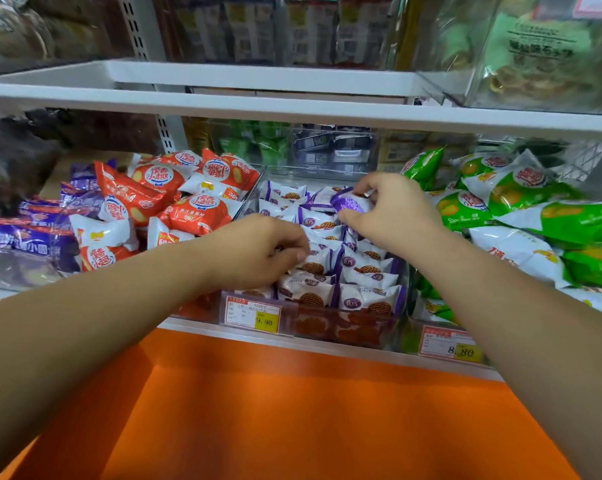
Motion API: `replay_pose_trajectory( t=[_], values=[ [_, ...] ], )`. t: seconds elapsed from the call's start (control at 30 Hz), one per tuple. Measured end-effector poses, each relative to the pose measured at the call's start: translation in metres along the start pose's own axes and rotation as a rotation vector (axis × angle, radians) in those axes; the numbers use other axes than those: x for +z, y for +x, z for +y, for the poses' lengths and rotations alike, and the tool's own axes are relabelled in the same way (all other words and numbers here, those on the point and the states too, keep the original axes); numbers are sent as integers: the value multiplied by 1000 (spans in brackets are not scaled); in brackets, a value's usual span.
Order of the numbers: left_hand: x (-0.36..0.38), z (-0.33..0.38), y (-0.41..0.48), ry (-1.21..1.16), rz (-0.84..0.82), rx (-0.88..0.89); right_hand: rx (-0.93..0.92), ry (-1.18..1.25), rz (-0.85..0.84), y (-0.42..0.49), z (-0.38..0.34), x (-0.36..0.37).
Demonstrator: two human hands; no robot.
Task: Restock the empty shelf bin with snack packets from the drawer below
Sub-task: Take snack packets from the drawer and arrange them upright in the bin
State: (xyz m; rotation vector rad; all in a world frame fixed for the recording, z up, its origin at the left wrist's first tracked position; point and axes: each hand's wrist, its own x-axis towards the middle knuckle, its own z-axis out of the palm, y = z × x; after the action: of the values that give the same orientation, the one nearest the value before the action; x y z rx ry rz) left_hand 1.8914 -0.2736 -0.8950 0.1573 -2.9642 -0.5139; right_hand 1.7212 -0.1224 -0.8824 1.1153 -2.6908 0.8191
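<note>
Hands over the bin (344, 329), right one holding a packet (349, 204).
Head view: right hand (393, 216) pinches the packet between thumb and curled fingers near the bin's twelve o'clock end. The packet sits at nine o'clock from the palm, long axis roughly ten to four. Left hand (261, 251), at seven o'clock from it, curls its fingers into the front rows (361, 299); whether it holds anything I cannot tell. The right hand is nearer the back.

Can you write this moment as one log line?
bin: nearly full | left hand: curled among packets, grip unclear | right hand: pinches purple packet
</note>
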Motion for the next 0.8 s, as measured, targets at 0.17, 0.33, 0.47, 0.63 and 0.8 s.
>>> replay_pose_trajectory(
  t=[0.17, 0.33, 0.47, 0.63, 0.8],
  values=[
    [5, 3, 20, 142, -27, -17, 17, 131, 32, -16, 10, -7],
    [7, 4, 22, 192, -115, -36, 71, 354, 114, -22, 18, -25],
    [3, 20, 22, 151, -23, -39, 76, 471, 135, -34, 16, -30],
    [19, 53, 16, -32, -87, 66, 67, 458, 107, -40, 23, -31],
    [5, 33, 46, -88, 122, -122, 70, 474, 160, -37, 24, -25]
  ],
)
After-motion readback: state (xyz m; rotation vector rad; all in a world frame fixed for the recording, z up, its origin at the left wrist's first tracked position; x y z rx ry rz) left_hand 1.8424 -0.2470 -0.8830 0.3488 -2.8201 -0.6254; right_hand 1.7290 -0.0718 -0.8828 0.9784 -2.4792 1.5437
